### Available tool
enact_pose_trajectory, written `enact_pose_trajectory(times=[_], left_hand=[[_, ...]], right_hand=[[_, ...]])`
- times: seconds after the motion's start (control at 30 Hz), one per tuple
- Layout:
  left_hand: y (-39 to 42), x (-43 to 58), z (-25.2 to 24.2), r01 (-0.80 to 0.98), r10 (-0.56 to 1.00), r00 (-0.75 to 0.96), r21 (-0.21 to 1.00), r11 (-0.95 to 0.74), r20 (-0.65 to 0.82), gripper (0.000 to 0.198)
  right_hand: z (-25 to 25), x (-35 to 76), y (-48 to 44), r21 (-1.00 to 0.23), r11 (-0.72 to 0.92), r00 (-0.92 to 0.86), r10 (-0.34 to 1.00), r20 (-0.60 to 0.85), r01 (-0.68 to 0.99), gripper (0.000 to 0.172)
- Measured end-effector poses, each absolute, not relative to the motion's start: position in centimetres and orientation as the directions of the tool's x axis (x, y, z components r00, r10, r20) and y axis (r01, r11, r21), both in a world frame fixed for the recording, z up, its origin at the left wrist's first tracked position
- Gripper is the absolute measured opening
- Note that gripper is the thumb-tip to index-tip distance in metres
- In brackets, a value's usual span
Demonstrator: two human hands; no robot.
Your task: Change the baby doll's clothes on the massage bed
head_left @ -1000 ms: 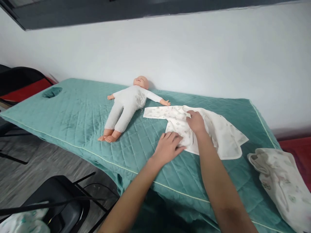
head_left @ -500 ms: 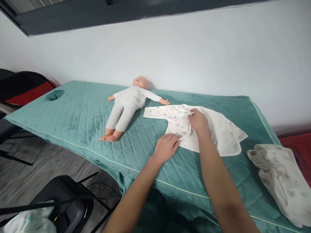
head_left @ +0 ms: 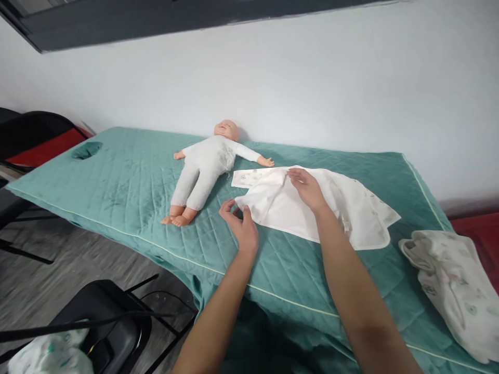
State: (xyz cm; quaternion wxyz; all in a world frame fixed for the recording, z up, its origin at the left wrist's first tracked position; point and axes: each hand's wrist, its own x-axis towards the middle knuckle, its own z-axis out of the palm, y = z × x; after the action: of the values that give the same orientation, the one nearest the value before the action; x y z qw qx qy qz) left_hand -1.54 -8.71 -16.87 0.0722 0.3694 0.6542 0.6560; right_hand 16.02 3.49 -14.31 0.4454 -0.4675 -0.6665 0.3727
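Observation:
A white baby shirt (head_left: 296,208) with a small print lies spread on the green quilted cover. Its front flap (head_left: 260,198) is turned out to the left, plain inner side up, over part of the printed sleeve (head_left: 244,178). My left hand (head_left: 242,226) has its curled fingers at the flap's outer corner, pinching the cloth there. On the upper edge near the neckline rests my right hand (head_left: 307,189), fingers stretched out over the fabric. A baby doll (head_left: 206,161) in a white body lies on its back left of the shirt, one hand close to the sleeve.
The bed's green cover (head_left: 128,182) has a face hole (head_left: 88,150) at the far left. A folded printed cloth (head_left: 454,291) lies at the right front. Below stands a black chair (head_left: 117,317) bearing a printed bundle (head_left: 52,353). A wall runs behind the bed.
My left hand has moved left, carrying the shirt's front flap over so its plain inside shows. My right hand has shifted slightly left and up along the neckline, its fingers now straighter.

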Motion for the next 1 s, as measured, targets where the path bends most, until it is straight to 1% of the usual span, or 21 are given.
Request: enact_pose_trajectory(times=[0.07, 0.1, 0.17, 0.23, 0.3, 0.4, 0.47, 0.57, 0.63, 0.7, 0.83, 1.0], left_hand=[[-9.1, -1.3, -16.6, 0.485, 0.571, -0.66, 0.857, -0.174, 0.489, 0.027], [-9.2, -1.1, -16.5, 0.535, 0.578, -0.615, 0.822, -0.194, 0.536, 0.026], [-9.2, -0.8, -16.5, 0.625, 0.628, -0.497, 0.749, -0.22, 0.598, 0.024], [-8.9, -0.7, -16.8, 0.698, 0.699, -0.371, 0.68, -0.224, 0.611, 0.026], [-8.3, -0.6, -17.2, 0.765, 0.768, -0.271, 0.614, -0.194, 0.58, 0.031], [-7.6, -0.3, -17.7, 0.851, 0.855, -0.187, 0.514, -0.105, 0.484, 0.039], [-7.5, -0.2, -17.8, 0.89, 0.889, -0.164, 0.453, -0.054, 0.427, 0.04], [-7.6, -0.1, -17.8, 0.921, 0.91, -0.144, 0.39, -0.021, 0.389, 0.039], [-7.7, -0.1, -17.7, 0.929, 0.916, -0.13, 0.37, -0.021, 0.379, 0.04], [-7.9, -0.2, -17.7, 0.93, 0.918, -0.124, 0.366, -0.025, 0.376, 0.044], [-8.0, -0.4, -17.7, 0.921, 0.91, -0.139, 0.389, -0.027, 0.391, 0.045], [-8.0, -0.3, -17.7, 0.915, 0.904, -0.161, 0.404, -0.014, 0.395, 0.043]], right_hand=[[-15.3, 16.1, 3.9, -0.838, 0.272, -0.13, 0.962, 0.24, 0.472, 0.034], [-15.8, 16.2, 4.1, -0.8, 0.271, -0.129, 0.962, 0.24, 0.535, 0.034], [-16.4, 16.3, 4.3, -0.751, 0.293, -0.166, 0.956, 0.242, 0.591, 0.032], [-16.6, 16.1, 4.2, -0.722, 0.335, -0.228, 0.942, 0.246, 0.606, 0.03], [-16.5, 15.7, 4.0, -0.649, 0.392, -0.309, 0.919, 0.244, 0.652, 0.031], [-16.3, 15.3, 3.7, -0.479, 0.456, -0.4, 0.89, 0.221, 0.75, 0.043], [-16.2, 15.0, 3.9, -0.387, 0.458, -0.407, 0.889, 0.209, 0.801, 0.051], [-16.3, 14.5, 4.4, -0.293, 0.425, -0.382, 0.904, 0.193, 0.857, 0.061], [-16.5, 14.2, 4.9, -0.263, 0.401, -0.364, 0.914, 0.177, 0.878, 0.066], [-16.6, 13.9, 5.4, -0.258, 0.38, -0.345, 0.923, 0.171, 0.888, 0.069], [-16.8, 13.6, 6.5, -0.258, 0.369, -0.329, 0.926, 0.188, 0.893, 0.063], [-16.9, 13.5, 7.4, -0.27, 0.318, -0.261, 0.938, 0.229, 0.909, 0.058]])
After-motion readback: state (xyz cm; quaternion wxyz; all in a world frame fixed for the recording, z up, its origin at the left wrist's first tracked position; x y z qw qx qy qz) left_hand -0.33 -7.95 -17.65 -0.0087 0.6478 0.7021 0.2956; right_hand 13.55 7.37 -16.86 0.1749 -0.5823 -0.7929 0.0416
